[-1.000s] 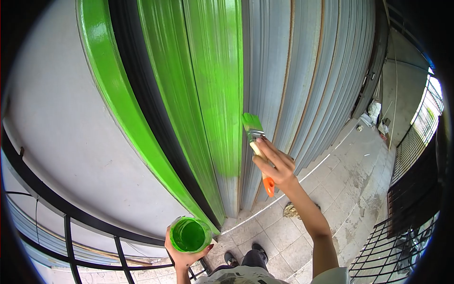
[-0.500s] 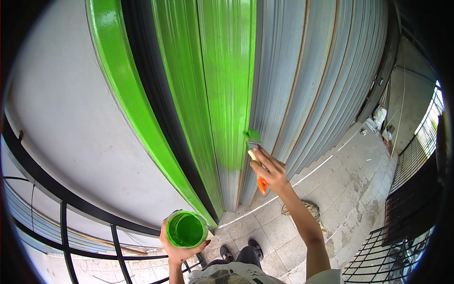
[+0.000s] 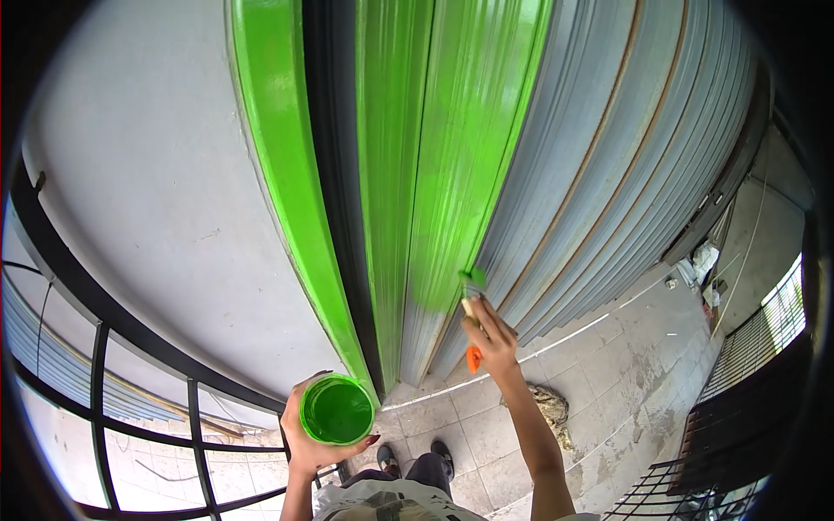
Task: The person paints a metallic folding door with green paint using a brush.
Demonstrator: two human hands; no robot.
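My left hand [image 3: 304, 438] is wrapped round an open can of green paint [image 3: 337, 412] at the bottom centre. Its inner walls are coated green. In my right hand [image 3: 493, 337] is a paintbrush [image 3: 472, 306] with a pale and orange handle. Its green bristles touch the right edge of a painted green panel [image 3: 460, 165] on the folding metal door. Below the brush the panel's lower end is bare grey metal. To the right stand unpainted grey door folds [image 3: 599, 148] with brown streaks.
A green frame post [image 3: 291, 174] borders the white wall [image 3: 174, 200]. Black metal grating [image 3: 195, 408] curves across the lower left. A crumpled cloth [image 3: 549, 412] lies on the tiled floor [image 3: 608, 382]. More dark grating stands at the right.
The view has shifted, so the door appears farther right. The brush in my right hand has moved lower along the panel's edge. My left hand still holds the can.
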